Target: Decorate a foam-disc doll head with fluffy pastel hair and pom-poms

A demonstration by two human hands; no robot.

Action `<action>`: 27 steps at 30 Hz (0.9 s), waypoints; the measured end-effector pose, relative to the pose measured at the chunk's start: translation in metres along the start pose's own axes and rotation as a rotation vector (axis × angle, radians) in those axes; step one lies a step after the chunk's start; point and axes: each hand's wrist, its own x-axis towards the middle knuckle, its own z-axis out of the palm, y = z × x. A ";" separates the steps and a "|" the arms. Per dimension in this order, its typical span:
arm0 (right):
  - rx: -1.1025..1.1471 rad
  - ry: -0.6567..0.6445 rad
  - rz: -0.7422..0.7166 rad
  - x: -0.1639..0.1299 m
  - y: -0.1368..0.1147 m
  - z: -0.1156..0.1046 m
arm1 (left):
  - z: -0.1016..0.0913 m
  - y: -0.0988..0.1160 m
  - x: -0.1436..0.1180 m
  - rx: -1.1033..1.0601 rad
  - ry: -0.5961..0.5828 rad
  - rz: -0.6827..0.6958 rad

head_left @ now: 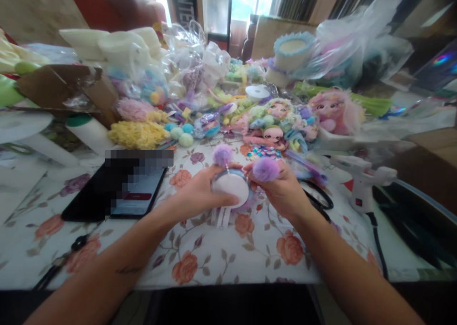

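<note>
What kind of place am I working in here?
Probably a home craft table: a floral tablecloth, heaps of pastel pompoms and dolls, and a glue gun beside both hands.

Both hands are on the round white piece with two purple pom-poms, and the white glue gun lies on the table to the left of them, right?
Not quite. In the head view the glue gun lies to the right of the hands, not left. The left hand and right hand do hold the round white piece with purple pom-poms.
</note>
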 end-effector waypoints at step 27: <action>0.052 0.188 -0.011 -0.005 0.012 0.017 | 0.015 0.004 -0.005 0.136 0.146 -0.088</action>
